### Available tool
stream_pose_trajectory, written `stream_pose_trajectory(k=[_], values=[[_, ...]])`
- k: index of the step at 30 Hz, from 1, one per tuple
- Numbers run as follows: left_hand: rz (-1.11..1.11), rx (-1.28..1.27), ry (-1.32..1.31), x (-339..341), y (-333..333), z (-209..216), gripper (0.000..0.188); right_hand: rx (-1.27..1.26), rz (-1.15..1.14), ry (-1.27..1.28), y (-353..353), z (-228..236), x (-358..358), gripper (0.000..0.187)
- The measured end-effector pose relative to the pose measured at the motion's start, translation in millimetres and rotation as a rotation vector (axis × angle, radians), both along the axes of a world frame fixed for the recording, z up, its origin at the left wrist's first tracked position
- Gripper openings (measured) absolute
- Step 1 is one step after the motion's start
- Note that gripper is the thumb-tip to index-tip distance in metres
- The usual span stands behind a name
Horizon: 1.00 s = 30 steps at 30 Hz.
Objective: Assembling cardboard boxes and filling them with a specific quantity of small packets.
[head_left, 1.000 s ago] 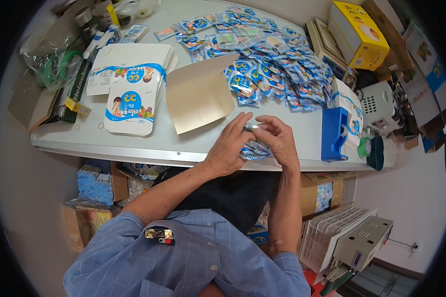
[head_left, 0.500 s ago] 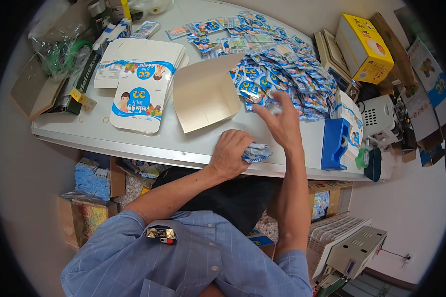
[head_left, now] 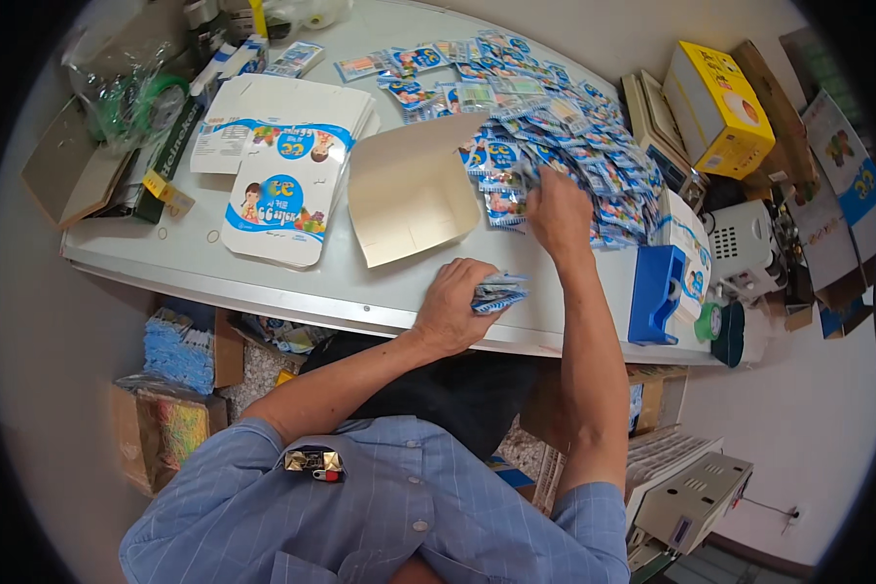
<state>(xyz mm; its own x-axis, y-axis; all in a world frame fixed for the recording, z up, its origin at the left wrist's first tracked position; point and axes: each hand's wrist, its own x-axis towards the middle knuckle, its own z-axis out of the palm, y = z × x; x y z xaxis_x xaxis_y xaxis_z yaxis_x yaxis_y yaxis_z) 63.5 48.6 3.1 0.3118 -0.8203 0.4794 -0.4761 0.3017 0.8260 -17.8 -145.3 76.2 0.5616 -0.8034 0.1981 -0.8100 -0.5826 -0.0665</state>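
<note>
Close to the table's front edge, my left hand point(head_left: 455, 307) is closed around a small stack of blue and white sachets point(head_left: 499, 293). My right hand point(head_left: 559, 214) is at the near left side of a large heap of similar sachets point(head_left: 579, 136), fingers pinched on a sachet point(head_left: 529, 175) that is mostly hidden by the hand. An open carton point(head_left: 414, 200), plain cream inside, lies to the left of the heap, just beyond my left hand. Left of it is a stack of flat printed cartons point(head_left: 280, 209) with blue bands.
A blue tape dispenser point(head_left: 657, 297) stands at the right front, beside more flat cartons point(head_left: 689, 255) and a green tape roll point(head_left: 708, 321). Behind them are a yellow box point(head_left: 718, 107) and a white appliance point(head_left: 745, 243). Open boxes of packets point(head_left: 180, 355) sit below the table at left.
My right hand has come down onto the sachet heap, and its spread fingers have closed. My left hand keeps its stack in nearly the same place. The whole view has shifted slightly.
</note>
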Motion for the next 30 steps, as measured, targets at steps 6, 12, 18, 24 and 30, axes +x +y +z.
stream_pose_trajectory(k=[6,12,18,24,30], values=[[-0.152,0.036,0.215,1.2,-3.1,-1.6,0.044,0.441,-0.008,-1.248,28.2,-20.3,-55.9,0.029],[-0.263,0.010,0.139,2.2,-7.9,-9.3,0.054,0.917,-0.041,-1.717,84.6,-58.1,-70.9,0.030],[-0.244,0.215,0.285,-3.7,-2.7,-6.2,0.105,1.184,0.055,-1.456,109.4,-58.0,-68.6,0.045],[-0.117,-0.011,0.041,-0.2,-3.5,-0.6,0.099,1.341,0.158,-1.287,111.0,-53.6,-73.6,0.104],[-0.194,0.133,0.160,-0.8,-0.3,-0.8,0.067,0.694,-0.228,-0.968,57.8,-2.2,-31.3,0.051]])
